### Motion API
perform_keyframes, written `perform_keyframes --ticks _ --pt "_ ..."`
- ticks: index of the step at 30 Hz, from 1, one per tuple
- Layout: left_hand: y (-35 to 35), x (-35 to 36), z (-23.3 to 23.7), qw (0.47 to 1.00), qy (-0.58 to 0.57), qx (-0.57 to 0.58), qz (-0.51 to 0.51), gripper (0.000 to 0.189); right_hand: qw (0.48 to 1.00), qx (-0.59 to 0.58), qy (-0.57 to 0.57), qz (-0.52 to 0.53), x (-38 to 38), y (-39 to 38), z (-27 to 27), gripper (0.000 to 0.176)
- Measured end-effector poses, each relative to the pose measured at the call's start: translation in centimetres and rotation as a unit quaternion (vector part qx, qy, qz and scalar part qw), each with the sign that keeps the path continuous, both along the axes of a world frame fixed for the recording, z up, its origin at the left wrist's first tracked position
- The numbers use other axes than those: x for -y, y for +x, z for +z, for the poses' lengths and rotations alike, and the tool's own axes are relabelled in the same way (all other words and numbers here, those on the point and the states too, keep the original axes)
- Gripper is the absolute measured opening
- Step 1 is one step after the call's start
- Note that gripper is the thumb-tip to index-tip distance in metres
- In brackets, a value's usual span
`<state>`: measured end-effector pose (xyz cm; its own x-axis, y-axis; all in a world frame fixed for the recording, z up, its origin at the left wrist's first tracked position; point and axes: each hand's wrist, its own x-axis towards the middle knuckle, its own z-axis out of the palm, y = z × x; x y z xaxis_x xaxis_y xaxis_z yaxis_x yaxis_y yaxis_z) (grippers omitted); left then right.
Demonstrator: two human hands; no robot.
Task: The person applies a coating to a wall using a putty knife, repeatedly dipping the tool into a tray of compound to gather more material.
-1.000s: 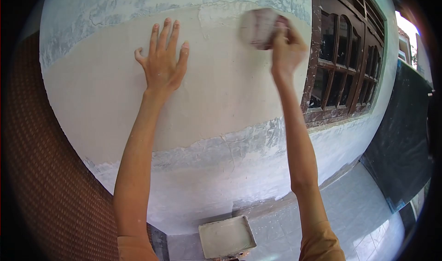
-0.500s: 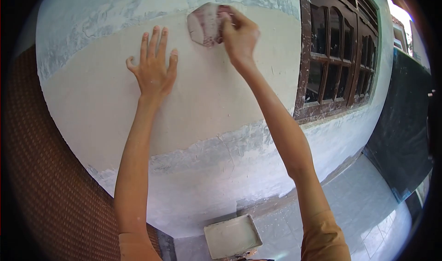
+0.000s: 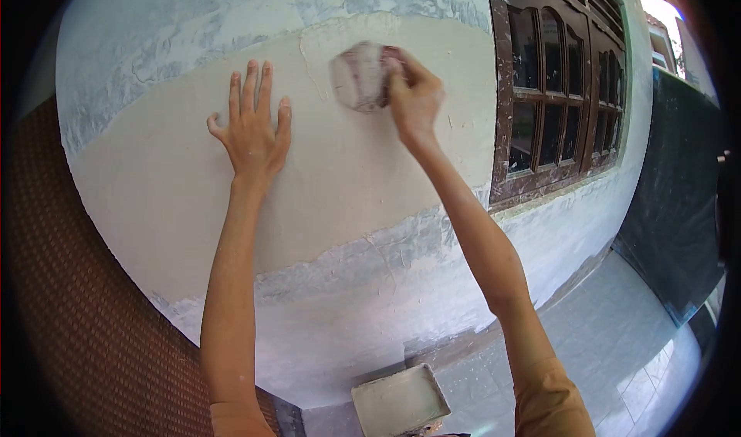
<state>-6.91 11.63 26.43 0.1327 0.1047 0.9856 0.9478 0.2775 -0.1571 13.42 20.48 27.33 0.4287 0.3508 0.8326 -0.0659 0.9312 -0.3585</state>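
Observation:
My left hand (image 3: 253, 142) rests flat against the wall with its fingers spread, holding nothing. To its right, my right hand (image 3: 417, 101) grips a putty scraper (image 3: 356, 80) with a wide pale blade and a dark reddish grip. The blade is smeared by motion and lies against the upper part of a smooth cream putty layer (image 3: 340, 182) on the wall. A thin raised line of putty runs just left of the blade. Rough grey-white wall (image 3: 216, 16) shows above the cream band, and more of it below.
A pale rectangular tray of putty (image 3: 401, 400) sits low by the wall's foot, on grey floor tiles (image 3: 571, 344). On the right is a brown wooden window (image 3: 559, 90) with a dark panel (image 3: 664, 198) beyond it. A brown woven screen (image 3: 85, 283) borders the left.
The scraper and my right hand have moved down and a little right, uncovering a thin putty ridge. My left hand stays on the wall; the whole view has shifted slightly.

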Motion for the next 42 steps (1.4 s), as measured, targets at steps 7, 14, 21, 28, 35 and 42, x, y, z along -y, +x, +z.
perform_keyframes --ticks 7,14,21,28,35,42 --pt "0.0 0.0 -0.2 0.999 0.015 0.001 -0.041 0.058 0.984 -0.178 -0.01 -0.012 -1.6 6.6 0.2 0.027" --pt "-0.1 0.1 -0.2 1.0 0.005 0.004 0.001 0.057 1.0 -0.003 -0.001 0.001 -1.0 3.2 -1.0 0.026" --pt "0.3 0.1 -0.4 1.0 0.007 0.024 -0.018 0.056 0.994 -0.034 0.005 0.103 0.1 3.9 -1.1 0.025" --pt "0.2 0.3 -0.3 1.0 0.0 0.012 -0.012 0.056 0.993 -0.118 -0.018 0.008 -1.7 6.5 -2.6 0.025" --pt "0.5 0.5 -0.2 1.0 -0.013 0.019 0.012 0.056 0.998 0.014 0.055 0.015 1.4 -1.9 -2.0 0.024" --pt "-0.5 0.6 -0.4 1.0 -0.011 -0.004 -0.004 0.057 0.987 -0.162 0.012 0.019 -1.1 4.9 0.4 0.024"
